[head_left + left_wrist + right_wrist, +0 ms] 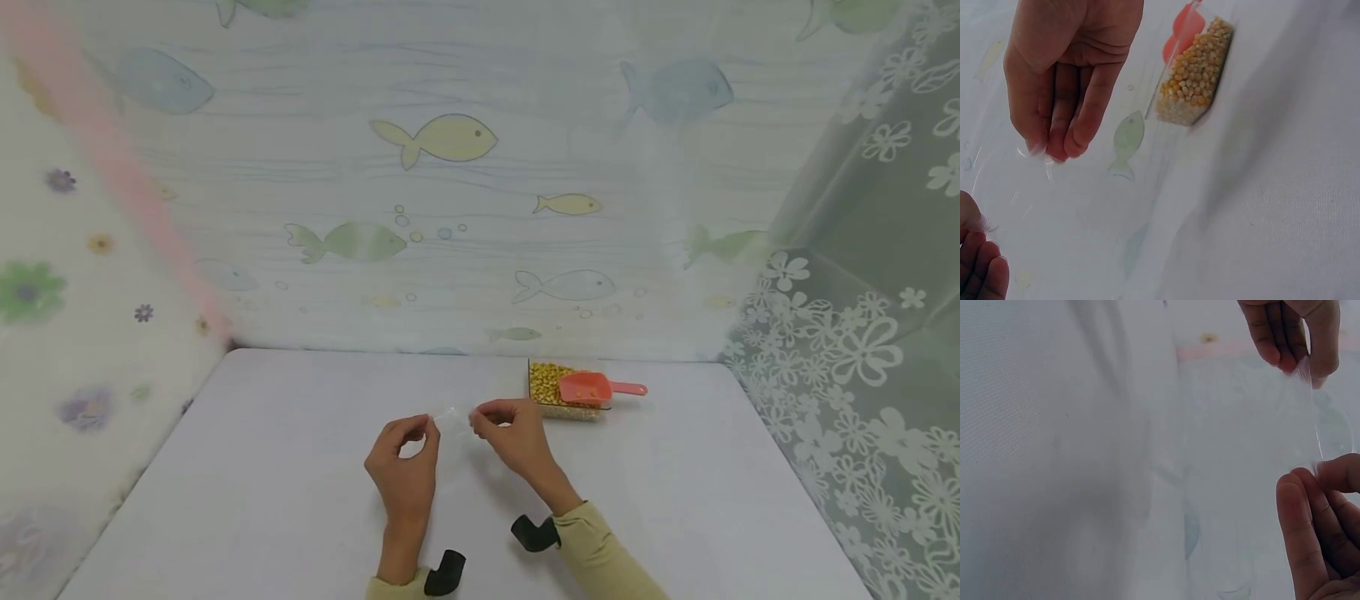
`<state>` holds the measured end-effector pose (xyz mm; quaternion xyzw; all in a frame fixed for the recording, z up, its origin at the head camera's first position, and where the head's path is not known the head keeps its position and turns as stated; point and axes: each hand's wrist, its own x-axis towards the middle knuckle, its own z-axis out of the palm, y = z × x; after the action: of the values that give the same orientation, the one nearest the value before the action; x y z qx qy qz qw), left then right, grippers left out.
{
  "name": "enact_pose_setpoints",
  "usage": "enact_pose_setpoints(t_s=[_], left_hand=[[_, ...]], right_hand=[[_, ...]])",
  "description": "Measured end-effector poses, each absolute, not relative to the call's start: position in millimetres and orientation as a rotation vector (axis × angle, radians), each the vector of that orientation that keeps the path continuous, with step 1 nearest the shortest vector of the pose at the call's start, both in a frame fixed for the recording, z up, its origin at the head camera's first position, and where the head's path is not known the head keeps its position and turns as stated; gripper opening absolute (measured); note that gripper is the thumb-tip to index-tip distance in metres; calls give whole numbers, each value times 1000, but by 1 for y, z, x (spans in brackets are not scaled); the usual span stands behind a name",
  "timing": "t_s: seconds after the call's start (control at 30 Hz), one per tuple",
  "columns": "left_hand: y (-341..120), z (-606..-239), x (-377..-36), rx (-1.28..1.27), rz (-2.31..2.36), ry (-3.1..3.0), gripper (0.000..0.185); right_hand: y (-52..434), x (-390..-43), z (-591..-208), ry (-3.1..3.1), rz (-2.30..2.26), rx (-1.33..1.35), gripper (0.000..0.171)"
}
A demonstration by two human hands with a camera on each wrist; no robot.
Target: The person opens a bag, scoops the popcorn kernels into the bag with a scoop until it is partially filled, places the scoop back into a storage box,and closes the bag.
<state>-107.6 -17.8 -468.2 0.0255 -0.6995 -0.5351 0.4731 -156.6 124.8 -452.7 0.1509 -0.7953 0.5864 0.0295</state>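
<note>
Two hands point(405, 467) point(513, 437), one clear bag point(452, 419), one tray of corn kernels point(551, 385), one pink scoop point(588, 388).

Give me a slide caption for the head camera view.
Both hands, left hand and right hand, pinch a clear plastic bag near a corn tray with red scoop.

Both hands are up over the white tabletop point(300, 467): left hand point(405, 467) and right hand point(517, 437) each pinch an end of a small clear plastic piece point(453, 419). Just beyond the right hand sits a clear box of yellow kernels point(551, 387), with an orange scoop point(592, 388) lying across it.
</note>
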Motion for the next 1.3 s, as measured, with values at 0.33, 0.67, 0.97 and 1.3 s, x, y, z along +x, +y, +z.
enact_pose_setpoints(t_s=[0.33, 0.67, 0.97, 1.3], left_hand=[[-25, -494, -118, 11, -1392, -1718, 18], [-23, -498, -121, 4, -1404, -1740, 15], [-21, -495, -120, 42, -1318, -1781, 20], [-21, -485, -117, 88, -1280, -1732, 20]], right_hand=[[129, -169, -467, -2459, 1779, 542, 13], [134, -169, -467, -2455, 1773, 623, 11], [130, -168, -466, -2473, 1726, 577, 11], [129, -168, -458, -2466, 1597, 568, 14]])
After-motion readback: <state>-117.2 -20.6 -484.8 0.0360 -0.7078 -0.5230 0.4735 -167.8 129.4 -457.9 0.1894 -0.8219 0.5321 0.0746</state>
